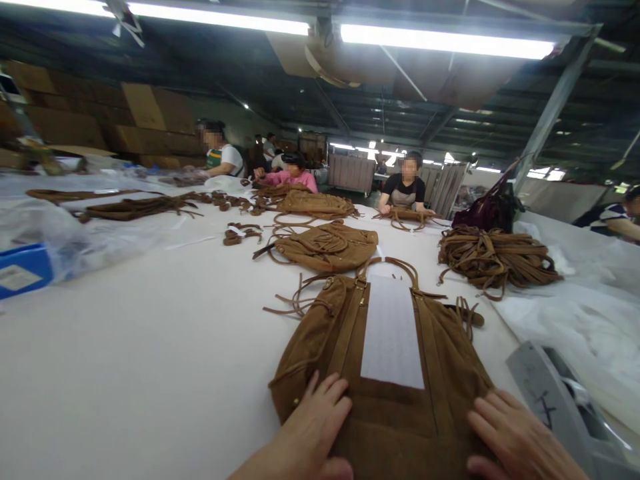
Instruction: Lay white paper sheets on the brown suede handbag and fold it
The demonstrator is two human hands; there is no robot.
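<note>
A brown suede-like handbag (345,333) lies flat on the white table in front of me, its handles pointing away. A white strip of paper (393,333) rests on the upper middle of the bag. My left hand (315,420) lies on the bag's lower left part, fingers stretched over the fabric. On the opposite side, my right hand (515,427) touches the lower right edge with its fingers extended. Thin straps with loose ends (300,303) stick out at the bag's upper left.
Another brown bag (350,243) lies just beyond mine. A heap of brown straps (495,260) sits to the right, near clear plastic sheets (565,320) and a grey bin (555,393). At left is a blue box (25,270). Co-workers (406,187) sit across the table.
</note>
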